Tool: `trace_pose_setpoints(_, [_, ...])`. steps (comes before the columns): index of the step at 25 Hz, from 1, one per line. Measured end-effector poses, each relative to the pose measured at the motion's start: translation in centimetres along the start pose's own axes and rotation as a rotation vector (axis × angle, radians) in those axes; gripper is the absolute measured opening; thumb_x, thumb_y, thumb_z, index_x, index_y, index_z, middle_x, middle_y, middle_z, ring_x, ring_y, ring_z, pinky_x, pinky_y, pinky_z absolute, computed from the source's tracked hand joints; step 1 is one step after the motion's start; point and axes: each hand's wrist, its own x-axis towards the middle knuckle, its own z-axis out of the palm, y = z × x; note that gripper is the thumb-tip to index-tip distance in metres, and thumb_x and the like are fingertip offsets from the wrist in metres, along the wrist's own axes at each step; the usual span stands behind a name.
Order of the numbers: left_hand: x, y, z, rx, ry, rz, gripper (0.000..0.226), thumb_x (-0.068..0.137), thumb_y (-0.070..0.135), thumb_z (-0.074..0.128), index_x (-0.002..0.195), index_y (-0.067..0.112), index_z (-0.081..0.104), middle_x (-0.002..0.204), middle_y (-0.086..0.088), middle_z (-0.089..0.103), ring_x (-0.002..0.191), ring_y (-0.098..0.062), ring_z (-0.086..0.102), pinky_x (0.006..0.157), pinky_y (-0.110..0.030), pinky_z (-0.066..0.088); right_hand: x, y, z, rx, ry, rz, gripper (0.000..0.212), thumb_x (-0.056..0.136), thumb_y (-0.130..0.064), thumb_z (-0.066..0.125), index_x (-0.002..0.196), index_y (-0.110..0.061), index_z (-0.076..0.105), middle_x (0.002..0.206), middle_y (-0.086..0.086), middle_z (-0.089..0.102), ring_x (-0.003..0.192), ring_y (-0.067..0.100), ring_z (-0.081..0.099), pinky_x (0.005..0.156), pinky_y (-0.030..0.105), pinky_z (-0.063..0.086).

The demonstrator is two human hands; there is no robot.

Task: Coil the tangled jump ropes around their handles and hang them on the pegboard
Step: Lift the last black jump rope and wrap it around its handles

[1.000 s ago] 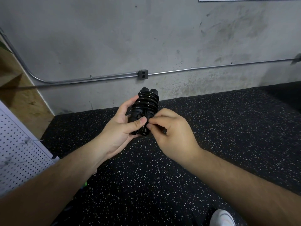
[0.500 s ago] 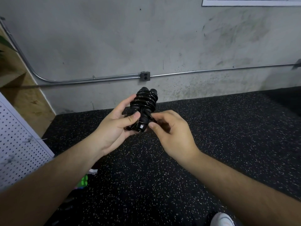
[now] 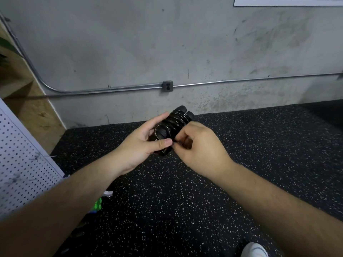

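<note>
From my end this rope (image 3: 174,123) looks nearly finished. It is wound in tight black turns around its two handles (image 3: 185,111), which sit side by side with their tips poking out at the far end of the bundle. The bundle is held in the air above the floor (image 3: 185,201), in front of the wall (image 3: 167,43).

My left hand (image 3: 141,145) grips it from the side, fingers wrapped behind and the thumb pressed across the near end. My right hand (image 3: 200,147) is closed in a pinch right beside that thumb. I take it to be tucking in the last loose bit of rope, though the strand itself is too small to make out.

I'd judge the coiling almost done and the securing under way. The hanging is not yet started: the pegboard (image 3: 22,164) stands well apart at the left edge. It shows faint grey marks that may be hooks, too blurred to tell.

The task speaks of several ropes, and I cannot tell how many remain. A green thing (image 3: 98,205) lies on the floor by my left forearm, mostly hidden; it may be another rope.

I see no container in view, no bin, box or basket, so nothing to report inside one. A shoe (image 3: 254,250) shows at the bottom edge.
</note>
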Motion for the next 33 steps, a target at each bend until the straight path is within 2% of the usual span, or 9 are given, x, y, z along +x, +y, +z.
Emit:
trace_pose_setpoints(3, [0.5, -0.3, -0.9, 0.177, -0.02, 0.009, 0.064, 0.071, 0.022, 0.086, 0.128, 0.035, 0.06, 0.118, 0.0, 0.073, 0.114, -0.018, 0.067, 0.099, -0.032, 0.052, 0.7, 0.2, -0.6, -0.061, -0.058, -0.102, 0.033, 0.09, -0.026, 0.068, 0.122, -0.024, 0.065, 0.113, -0.012, 0.055, 0.106, 0.005, 0.048, 0.096, 0.019, 0.04])
trace_pose_setpoints(5, [0.6, -0.9, -1.0, 0.182, -0.071, -0.021, 0.056, 0.072, 0.025, 0.089, 0.121, 0.026, 0.062, 0.111, -0.007, 0.074, 0.105, -0.023, 0.07, 0.103, -0.044, 0.052, 1.1, 0.5, -0.1, -0.045, -0.076, -0.121, 0.025, 0.092, -0.029, 0.069, 0.116, -0.025, 0.07, 0.111, -0.013, 0.059, 0.11, 0.011, 0.048, 0.102, 0.033, 0.04])
trace_pose_setpoints(8, [0.7, -1.6, -0.5, 0.155, -0.108, -0.013, 0.053, 0.074, 0.038, 0.084, 0.121, 0.027, 0.063, 0.121, -0.003, 0.071, 0.115, -0.022, 0.066, 0.107, -0.052, 0.047, 1.9, 1.0, 0.0, 0.024, -0.07, 0.02, 0.005, 0.093, -0.025, 0.068, 0.096, -0.021, 0.071, 0.098, -0.012, 0.06, 0.098, 0.009, 0.054, 0.094, 0.036, 0.046])
trace_pose_setpoints(12, [0.9, -1.7, -0.5, 0.238, -0.102, 0.105, 0.067, 0.065, 0.037, 0.091, 0.125, 0.029, 0.061, 0.129, 0.005, 0.064, 0.119, -0.018, 0.065, 0.101, -0.044, 0.053, 2.2, 1.5, -0.5, -0.051, -0.053, 0.144, 0.008, 0.096, -0.033, 0.062, 0.096, -0.025, 0.066, 0.098, -0.01, 0.065, 0.09, 0.009, 0.059, 0.082, 0.032, 0.052])
trace_pose_setpoints(17, [1.0, -2.3, -0.7, 0.684, -0.135, 0.229, 0.062, 0.069, 0.051, 0.081, 0.125, 0.035, 0.059, 0.12, 0.021, 0.055, 0.119, -0.007, 0.056, 0.092, -0.027, 0.054, 2.1, 1.6, -0.2, -0.046, -0.075, 0.163, 0.006, 0.097, -0.032, 0.061, 0.094, -0.028, 0.064, 0.097, -0.012, 0.066, 0.09, 0.008, 0.06, 0.081, 0.033, 0.053])
trace_pose_setpoints(19, [1.0, -2.6, -0.8, 0.813, -0.142, 0.263, 0.06, 0.074, 0.059, 0.078, 0.125, 0.031, 0.061, 0.116, 0.018, 0.058, 0.113, -0.009, 0.058, 0.089, -0.029, 0.053, 2.0, 1.6, -0.1, -0.053, -0.064, 0.166, 0.006, 0.097, -0.031, 0.061, 0.095, -0.026, 0.064, 0.097, -0.012, 0.066, 0.089, 0.008, 0.059, 0.08, 0.034, 0.052])
trace_pose_setpoints(24, [1.6, -3.7, -1.6, 0.624, -0.146, 0.097, 0.044, 0.075, 0.057, 0.077, 0.114, 0.04, 0.068, 0.108, 0.011, 0.072, 0.101, -0.012, 0.07, 0.093, -0.047, 0.056, 1.9, 1.0, -1.2, 0.031, 0.146, 0.113, 0.005, 0.096, -0.027, 0.064, 0.097, -0.022, 0.066, 0.093, -0.014, 0.066, 0.085, 0.005, 0.061, 0.076, 0.028, 0.052])
trace_pose_setpoints(29, [0.7, -3.8, -0.8, 0.757, -0.184, 0.102, 0.062, 0.066, 0.08, 0.069, 0.121, 0.057, 0.054, 0.123, 0.029, 0.061, 0.12, 0.009, 0.053, 0.109, -0.028, 0.043, 2.2, 2.3, -0.7, -0.031, -0.075, 0.172, 0.007, 0.094, -0.03, 0.067, 0.094, -0.025, 0.071, 0.092, -0.013, 0.068, 0.086, 0.006, 0.061, 0.081, 0.034, 0.053])
trace_pose_setpoints(33, [1.5, -3.1, 0.0, 0.495, -0.005, 0.151, 0.025, 0.089, 0.042, 0.071, 0.113, 0.04, 0.067, 0.111, 0.013, 0.072, 0.109, -0.007, 0.065, 0.101, -0.039, 0.049, 2.5, 2.1, 0.3, 0.052, -0.099, 0.152, 0.006, 0.092, -0.026, 0.07, 0.093, -0.024, 0.075, 0.092, -0.012, 0.07, 0.09, 0.007, 0.061, 0.085, 0.035, 0.053])
